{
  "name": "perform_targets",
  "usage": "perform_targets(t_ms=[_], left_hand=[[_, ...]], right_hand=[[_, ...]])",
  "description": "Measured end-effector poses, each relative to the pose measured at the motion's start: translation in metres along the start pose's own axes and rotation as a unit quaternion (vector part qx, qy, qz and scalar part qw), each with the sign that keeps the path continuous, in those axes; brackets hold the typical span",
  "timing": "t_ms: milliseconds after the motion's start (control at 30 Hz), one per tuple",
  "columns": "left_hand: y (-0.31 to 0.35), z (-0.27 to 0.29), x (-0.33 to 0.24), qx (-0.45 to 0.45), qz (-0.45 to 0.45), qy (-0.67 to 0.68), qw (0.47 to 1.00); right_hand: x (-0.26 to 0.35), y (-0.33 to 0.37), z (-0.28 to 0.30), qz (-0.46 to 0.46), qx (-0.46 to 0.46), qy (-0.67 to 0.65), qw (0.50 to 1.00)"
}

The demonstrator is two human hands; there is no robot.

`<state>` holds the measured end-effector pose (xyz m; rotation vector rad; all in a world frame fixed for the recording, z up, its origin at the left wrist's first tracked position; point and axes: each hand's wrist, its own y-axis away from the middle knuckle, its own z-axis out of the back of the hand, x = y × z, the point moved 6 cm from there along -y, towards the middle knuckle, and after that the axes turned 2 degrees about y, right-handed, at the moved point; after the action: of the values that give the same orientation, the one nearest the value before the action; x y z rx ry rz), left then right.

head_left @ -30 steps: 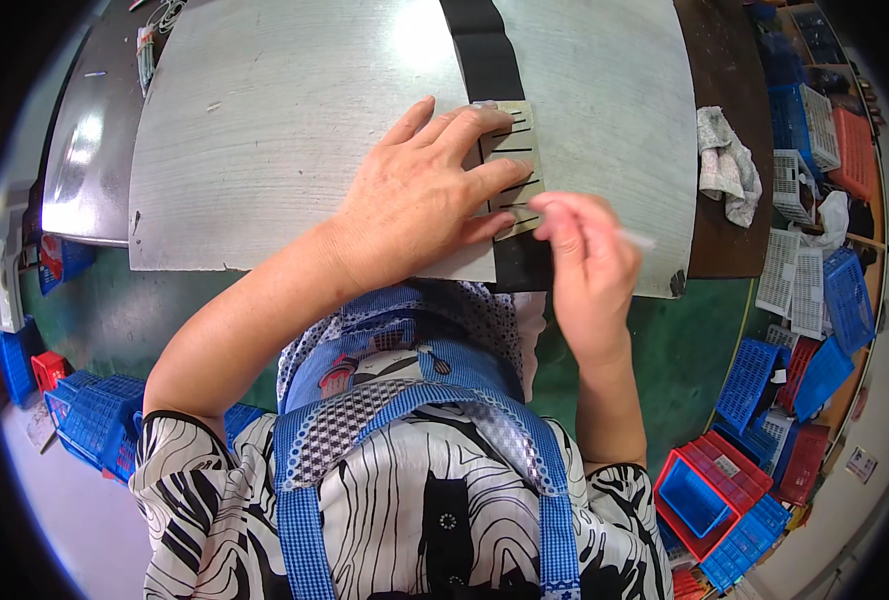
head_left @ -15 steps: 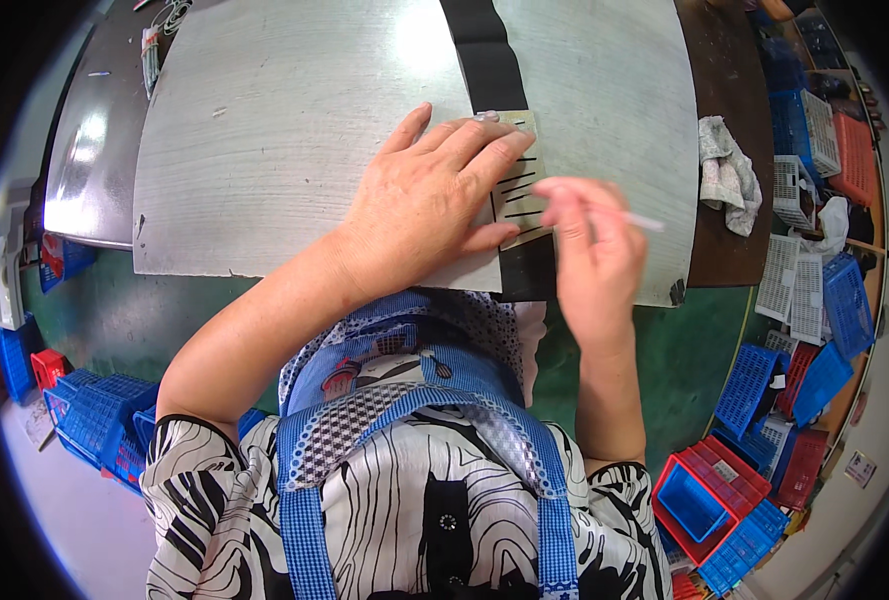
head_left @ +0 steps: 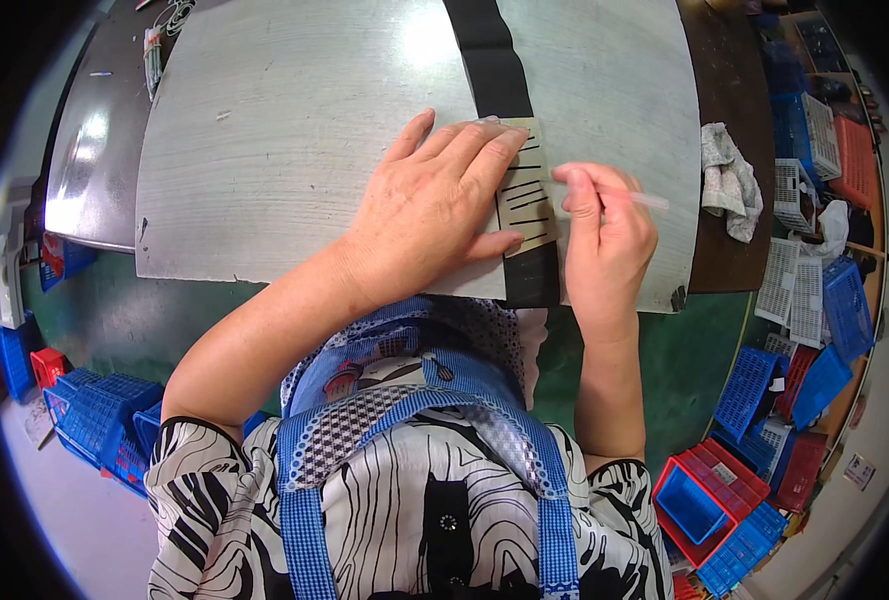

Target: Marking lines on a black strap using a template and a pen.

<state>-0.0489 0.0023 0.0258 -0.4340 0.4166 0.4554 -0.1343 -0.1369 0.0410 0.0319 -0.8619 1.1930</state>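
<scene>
My left hand (head_left: 429, 195) lies flat, fingers spread, across the left part of a small beige slotted plate (head_left: 532, 222). Dark lines show through the plate's several narrow slots. Under it runs a long black strip (head_left: 494, 75), which reaches from the board's near edge to its far side. Just right of the plate, my right hand (head_left: 609, 235) pinches a thin, pale, translucent pen-like stick (head_left: 649, 200). The stick's back end points right; its tip is near the fingertips, too small to make out. My left fingers hide the plate's left edge.
A large pale wood-grain board (head_left: 284, 140) lies on a dark table (head_left: 729, 260). A crumpled cloth (head_left: 731, 185) sits right of the board, and a cord bundle (head_left: 154, 55) at the far left. Blue baskets (head_left: 104, 420) and a red crate (head_left: 714, 490) stand on the floor.
My right hand has drawn a little to the right with the stick, away from the plate's edge, uncovering more of the slots. My left hand stays pressed on the plate.
</scene>
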Motion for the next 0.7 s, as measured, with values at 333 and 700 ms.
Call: perform_targets(t_ms=[333, 700], left_hand=[[0.001, 0.001, 0.001, -0.001, 0.008, 0.015, 1.000], [0.001, -0.001, 0.002, 0.006, 0.014, 0.021, 1.000]], right_hand=[[-0.002, -0.015, -0.006, -0.018, 0.003, -0.016, 1.000], [0.000, -0.027, -0.009, -0.038, 0.015, -0.059, 0.997]])
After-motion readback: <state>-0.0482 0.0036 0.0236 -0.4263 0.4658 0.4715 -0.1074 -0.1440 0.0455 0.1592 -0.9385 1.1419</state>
